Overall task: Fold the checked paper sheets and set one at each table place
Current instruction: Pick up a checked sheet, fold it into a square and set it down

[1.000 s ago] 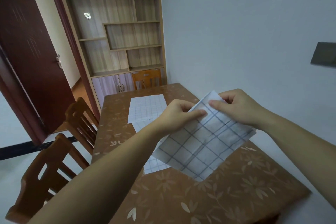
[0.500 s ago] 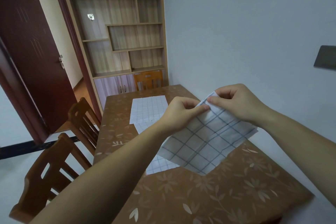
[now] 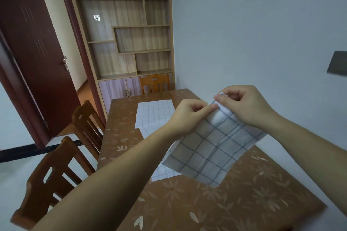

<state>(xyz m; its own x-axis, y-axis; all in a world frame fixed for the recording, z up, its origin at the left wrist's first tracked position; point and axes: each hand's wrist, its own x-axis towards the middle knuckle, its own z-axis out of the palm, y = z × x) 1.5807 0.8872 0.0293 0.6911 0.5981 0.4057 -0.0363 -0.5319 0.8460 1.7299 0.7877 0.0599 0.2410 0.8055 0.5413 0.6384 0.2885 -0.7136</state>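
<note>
1. Both hands are meeting at one top corner: the left hand (image 3: pixel 189 116) and right hand (image 3: pixel 246 105) are each pinching the checked sheet (image 3: pixel 212 152), apparently aligning edges for a fold.
2. It is hanging just above the table (image 3: pixel 244 202), free to bend.
3. Other sheets (image 3: pixel 155 113) are lying flat beyond, probably awaiting folding.

**Camera setup: single head-worn view**

One wide-angle camera, worn on the head. It faces forward and slightly down along the table (image 3: pixel 244 202). The left hand (image 3: pixel 187 118) and right hand (image 3: pixel 247 107) are close to the lens, right of centre. Far end: shelf unit (image 3: pixel 129 33) upper centre, door (image 3: pixel 37 58) at left.
</note>
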